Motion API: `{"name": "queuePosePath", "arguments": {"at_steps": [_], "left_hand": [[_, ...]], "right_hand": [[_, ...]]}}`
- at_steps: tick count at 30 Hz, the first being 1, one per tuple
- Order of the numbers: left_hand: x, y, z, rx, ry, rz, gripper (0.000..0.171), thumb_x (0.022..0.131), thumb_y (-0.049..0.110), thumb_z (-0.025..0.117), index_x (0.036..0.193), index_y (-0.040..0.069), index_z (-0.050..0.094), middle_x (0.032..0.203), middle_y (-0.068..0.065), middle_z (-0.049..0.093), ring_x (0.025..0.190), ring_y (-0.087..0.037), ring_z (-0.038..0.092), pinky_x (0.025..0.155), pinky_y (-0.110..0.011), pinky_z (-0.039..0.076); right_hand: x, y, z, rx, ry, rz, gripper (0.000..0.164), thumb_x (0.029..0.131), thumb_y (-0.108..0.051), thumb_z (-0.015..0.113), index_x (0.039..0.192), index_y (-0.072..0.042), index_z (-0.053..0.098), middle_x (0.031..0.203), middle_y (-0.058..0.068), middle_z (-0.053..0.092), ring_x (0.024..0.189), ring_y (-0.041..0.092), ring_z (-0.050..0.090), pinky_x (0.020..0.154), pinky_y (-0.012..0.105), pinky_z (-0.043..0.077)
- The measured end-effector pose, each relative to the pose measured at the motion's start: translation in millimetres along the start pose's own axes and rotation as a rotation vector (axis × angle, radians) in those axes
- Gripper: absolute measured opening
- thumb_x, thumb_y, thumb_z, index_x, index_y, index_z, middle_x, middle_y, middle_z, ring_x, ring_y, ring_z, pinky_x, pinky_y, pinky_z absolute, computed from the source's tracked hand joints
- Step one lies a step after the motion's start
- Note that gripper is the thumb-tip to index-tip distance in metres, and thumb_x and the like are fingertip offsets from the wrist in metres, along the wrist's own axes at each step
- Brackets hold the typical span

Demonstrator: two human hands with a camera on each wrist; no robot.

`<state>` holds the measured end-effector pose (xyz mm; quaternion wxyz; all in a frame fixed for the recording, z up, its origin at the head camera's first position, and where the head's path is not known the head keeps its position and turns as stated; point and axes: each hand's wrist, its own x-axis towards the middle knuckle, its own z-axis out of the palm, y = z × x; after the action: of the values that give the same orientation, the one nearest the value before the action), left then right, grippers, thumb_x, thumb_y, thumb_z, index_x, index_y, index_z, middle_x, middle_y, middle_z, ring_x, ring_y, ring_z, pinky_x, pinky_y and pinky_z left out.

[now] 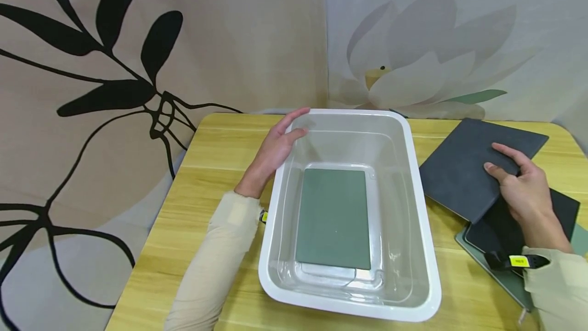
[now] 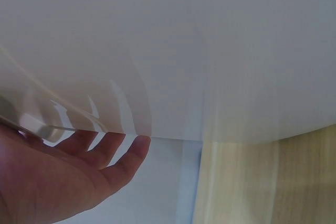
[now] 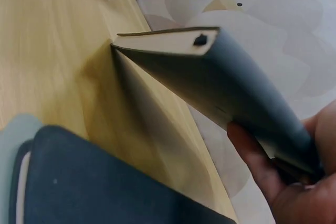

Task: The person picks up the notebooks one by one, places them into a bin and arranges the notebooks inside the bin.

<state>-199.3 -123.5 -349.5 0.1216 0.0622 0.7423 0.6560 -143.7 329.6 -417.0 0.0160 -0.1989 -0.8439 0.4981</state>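
Observation:
A white plastic tub [image 1: 424,249] stands in the middle of the table, and my left hand [image 1: 275,149] grips its far left corner, thumb over the rim inside. The left wrist view shows that hand's fingers [image 2: 128,161] against the tub's outer wall [image 2: 173,77]. Flat on the tub's floor lies a green notebook [image 1: 335,218]. My right hand [image 1: 528,193] holds a dark grey notebook [image 1: 478,162], thumb on its cover. In the right wrist view this notebook [image 3: 247,77] is tilted, its cream page edges showing.
Below the right hand, a black notebook [image 1: 562,208] lies on a green one [image 1: 489,264], right of the tub. The wooden table [image 1: 184,249] reaches back to a wall [image 1: 257,40] with printed leaves and a flower.

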Motion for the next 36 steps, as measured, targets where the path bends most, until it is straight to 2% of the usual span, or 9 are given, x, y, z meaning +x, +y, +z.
{"name": "queuePosePath", "arguments": {"at_steps": [12,20,28,33,36], "left_hand": [[2.4,3.6,-1.1,0.006,0.012,0.007,0.04,0.096,0.024,0.047,0.134,0.039,0.046,0.133,0.004,0.046,0.113,-0.038,0.053,0.079,-0.052,0.051],[1.5,4.3,-0.7,0.001,0.011,0.005,0.04,0.097,0.024,0.047,0.134,0.039,0.046,0.132,0.003,0.046,0.113,-0.039,0.052,0.079,-0.052,0.051],[2.0,3.1,0.3,-0.003,0.01,-0.006,0.04,0.097,0.024,0.047,0.133,0.04,0.046,0.132,0.003,0.046,0.113,-0.04,0.052,0.079,-0.051,0.052],[2.6,2.0,1.8,-0.024,0.012,-0.002,0.04,0.096,0.024,0.047,0.133,0.039,0.047,0.131,0.002,0.048,0.113,-0.039,0.052,0.083,-0.057,0.048],[2.9,1.3,2.6,-0.03,0.011,-0.002,0.04,0.096,0.024,0.047,0.133,0.039,0.046,0.13,0.003,0.048,0.113,-0.039,0.052,0.084,-0.058,0.047]], "right_hand": [[0,-17,2,0.132,0.028,-0.02,0.054,0.089,-0.028,0.06,0.138,-0.04,0.04,0.15,-0.005,0.03,0.091,-0.008,0.052,0.064,0.006,0.047],[-4,-30,0,0.323,-0.002,-0.046,0.058,0.084,-0.024,0.066,0.137,-0.035,0.045,0.148,-0.001,0.032,0.077,-0.012,0.057,0.058,0.01,0.049],[-7,-37,-5,0.299,0.004,-0.08,0.056,0.086,-0.024,0.064,0.137,-0.034,0.045,0.143,0.0,0.034,0.076,-0.012,0.058,0.058,0.01,0.049],[-10,-40,-9,0.446,-0.008,-0.097,0.058,0.082,-0.021,0.07,0.135,-0.029,0.049,0.131,-0.007,0.043,0.073,-0.007,0.063,0.056,0.013,0.051],[-11,-42,-11,0.532,-0.015,-0.099,0.059,0.08,-0.018,0.072,0.134,-0.027,0.051,0.129,-0.007,0.046,0.074,-0.004,0.065,0.055,0.015,0.051]]}}
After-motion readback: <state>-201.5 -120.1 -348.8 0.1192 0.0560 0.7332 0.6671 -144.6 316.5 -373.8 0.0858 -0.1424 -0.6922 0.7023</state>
